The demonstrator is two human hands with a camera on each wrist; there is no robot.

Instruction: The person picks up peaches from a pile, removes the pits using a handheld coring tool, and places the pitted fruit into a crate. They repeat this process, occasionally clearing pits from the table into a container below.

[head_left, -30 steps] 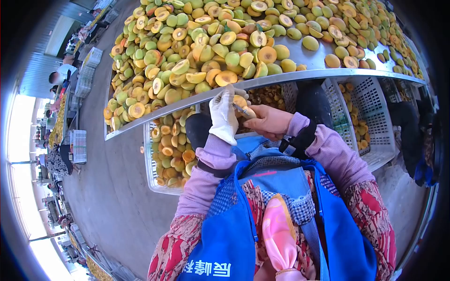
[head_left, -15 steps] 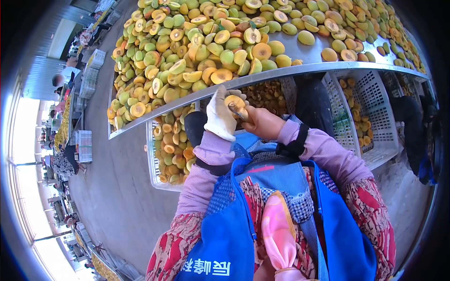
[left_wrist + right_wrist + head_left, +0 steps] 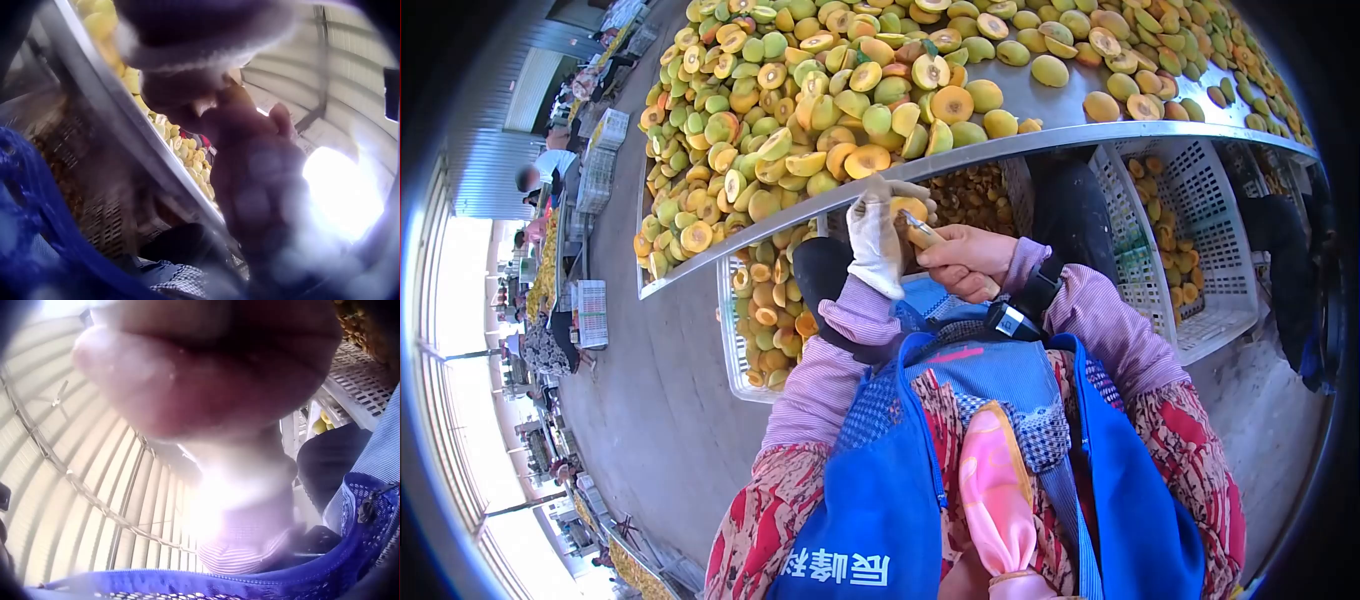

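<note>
Yellow-orange in the flesh, a small fruit half sits in the left hand, just below the long metal rim of the table and in front of the worker's body. Its rounded edge and part of its face catch the light, but the fingers and the tool cover the rest, so I can't make out whether the stone is in it. That left hand wears a white glove, and its thumb and fingers hold the fruit between them. The right hand, bare, has its fingers wrapped round the pale handle of a slim tool, whose metal tip meets the fruit's near side; how deep it goes, I can't tell. From the wrists there is little help: the hands loom large and blurred, and strong glare washes over both views.

Beyond the rim spreads a heap of cut fruit, green-skinned and golden, many cut faces turned up. Under the table, a white crate of fruit halves stands on the left side, and another white crate with orange halves is on the right. Between them lie small brown scraps, partly hidden by the hands and a dark-trousered knee. A blue apron and a pink scarf fill the near space, with purple striped sleeves reaching past them.
</note>
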